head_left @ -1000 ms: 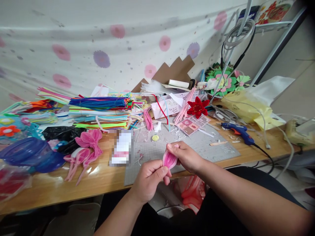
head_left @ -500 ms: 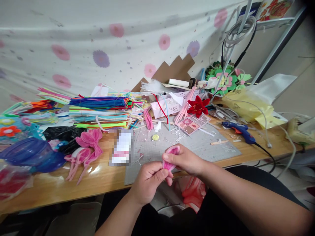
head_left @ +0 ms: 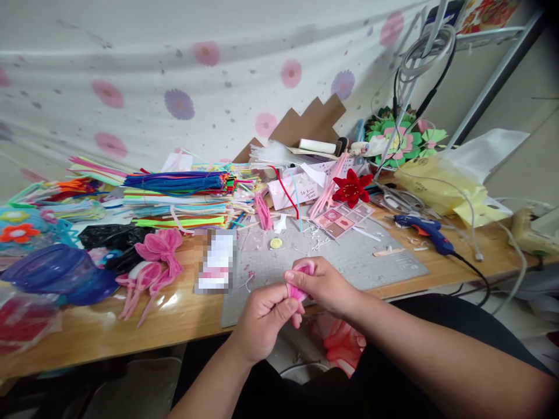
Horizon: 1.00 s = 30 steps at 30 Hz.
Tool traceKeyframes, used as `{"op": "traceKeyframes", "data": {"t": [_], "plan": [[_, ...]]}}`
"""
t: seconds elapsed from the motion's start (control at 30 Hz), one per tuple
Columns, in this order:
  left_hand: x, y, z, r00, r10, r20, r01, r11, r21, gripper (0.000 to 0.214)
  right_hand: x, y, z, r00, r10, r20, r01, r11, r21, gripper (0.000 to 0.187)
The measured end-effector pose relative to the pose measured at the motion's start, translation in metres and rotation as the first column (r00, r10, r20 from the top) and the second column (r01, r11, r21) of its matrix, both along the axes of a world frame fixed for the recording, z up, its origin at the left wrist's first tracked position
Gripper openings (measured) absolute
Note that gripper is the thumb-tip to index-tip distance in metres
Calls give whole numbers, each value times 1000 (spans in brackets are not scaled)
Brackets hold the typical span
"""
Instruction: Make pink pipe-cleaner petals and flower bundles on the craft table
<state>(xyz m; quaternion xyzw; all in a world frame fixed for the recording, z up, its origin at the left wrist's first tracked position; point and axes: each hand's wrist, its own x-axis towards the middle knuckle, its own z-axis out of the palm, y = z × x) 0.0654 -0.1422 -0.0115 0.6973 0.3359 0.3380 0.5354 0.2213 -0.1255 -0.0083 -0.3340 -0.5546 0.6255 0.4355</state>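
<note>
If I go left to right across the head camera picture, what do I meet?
Orange flower → pink fuzzy bow → left hand → pink fuzzy piece held in the fingers of both hands → red flower → blue glue gun.

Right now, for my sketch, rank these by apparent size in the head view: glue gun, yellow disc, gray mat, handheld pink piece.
Gray mat, largest
Glue gun
Pink piece, partly hidden by fingers
Yellow disc, smallest

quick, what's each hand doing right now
Left hand: closed, pinching the pink fuzzy piece at its lower end.
Right hand: closed, holding the same piece's upper part.
</note>
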Motion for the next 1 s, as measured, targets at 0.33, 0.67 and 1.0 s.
{"op": "traceKeyframes", "data": {"t": [0.33,0.67,1.0], "plan": [[5,-2,3,989,146,-21,-145,989,18,28,11,6,-1,999,-32,-32,31,999,-31,42],[3,20,16,975,221,-34,-221,975,20,26,23,6,14,985,97,145,-85,992,-89,34],[12,12,21,944,305,-129,-290,949,124,9,24,4,14,985,126,121,-111,986,-127,39]]}}
